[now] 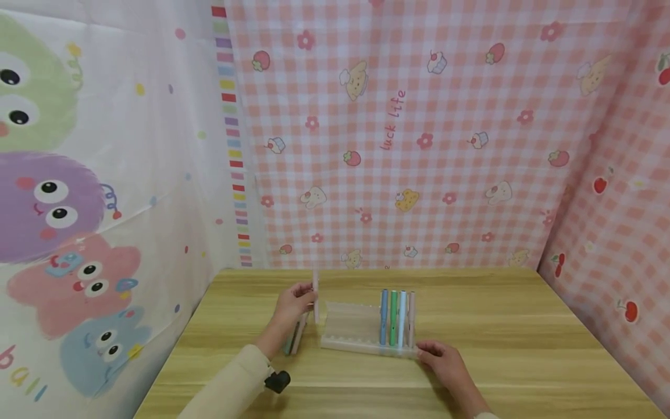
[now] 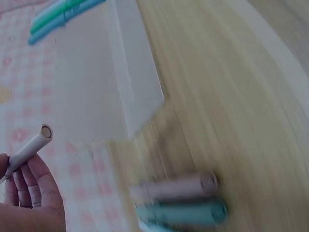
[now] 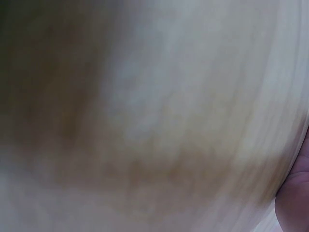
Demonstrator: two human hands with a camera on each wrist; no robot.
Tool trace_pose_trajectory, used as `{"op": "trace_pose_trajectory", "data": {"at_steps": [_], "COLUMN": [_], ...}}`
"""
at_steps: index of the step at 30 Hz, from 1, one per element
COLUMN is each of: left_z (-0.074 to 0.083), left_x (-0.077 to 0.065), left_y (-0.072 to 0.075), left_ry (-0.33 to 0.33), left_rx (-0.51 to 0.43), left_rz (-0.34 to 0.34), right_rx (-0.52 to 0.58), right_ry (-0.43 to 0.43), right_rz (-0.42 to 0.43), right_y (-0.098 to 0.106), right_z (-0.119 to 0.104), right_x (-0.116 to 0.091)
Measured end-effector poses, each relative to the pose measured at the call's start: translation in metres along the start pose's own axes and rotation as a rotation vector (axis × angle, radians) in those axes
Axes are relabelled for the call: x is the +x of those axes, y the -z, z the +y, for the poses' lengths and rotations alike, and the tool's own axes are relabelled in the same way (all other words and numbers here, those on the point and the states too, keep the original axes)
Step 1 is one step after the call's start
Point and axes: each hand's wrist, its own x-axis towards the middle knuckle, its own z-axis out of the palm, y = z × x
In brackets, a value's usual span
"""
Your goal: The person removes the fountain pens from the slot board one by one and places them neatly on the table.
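Far cloth: pink-and-white check with strawberries, cupcakes and flowers; hangs behind the table.
Left cloth: white, printed with round-eyed cartoon creatures.
Right cloth: pale check with red cherries.
Table: wood-grained, between the cloths.
Pen rack: translucent, at the table's middle, a notched strip along its near side.
Left hand: thumb and fingers pinching a pale pen, held upright just off the rack's left end.
Right hand: fingertips touching the rack's near right corner; whether they pinch it cannot be told, the right wrist view being blurred.
Black device: at the left wrist.
Racked pens: at the right end, standing side by side; left to right, blue pen, green pen, light blue pen, mauve pen.
Loose pens: on the table, left of the rack; mauve, teal and light blue.
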Motion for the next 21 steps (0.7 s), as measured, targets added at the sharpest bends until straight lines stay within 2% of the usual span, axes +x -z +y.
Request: {"op": "trace_pose_trajectory", "data": {"at_steps": [5,10,14,21], "left_z": [-0.002,-0.006,-0.012,-0.022], "left_x": [0.005,0.010,0.012,0.014], "left_y": [0.029,0.057,0.078,0.109], "left_ry": [0.005,0.045,0.082,0.127], "left_rx": [0.004,0.012,0.009,0.016], "left_rz": [0.044,0.077,0.060,-0.024], "right_rx": [-0.015,-0.025,-0.029,-0.027], "right_ry": [-0.009,-0.026,-0.027,-0.046], "right_rz": [-0.004,-0.006,-0.008,-0.014], "right_y": [0.000,0.001,0.001,0.001], "right_z": [0.000,0.000,-0.001,-0.002], "right_x": [0.000,0.001,0.000,0.000]}}
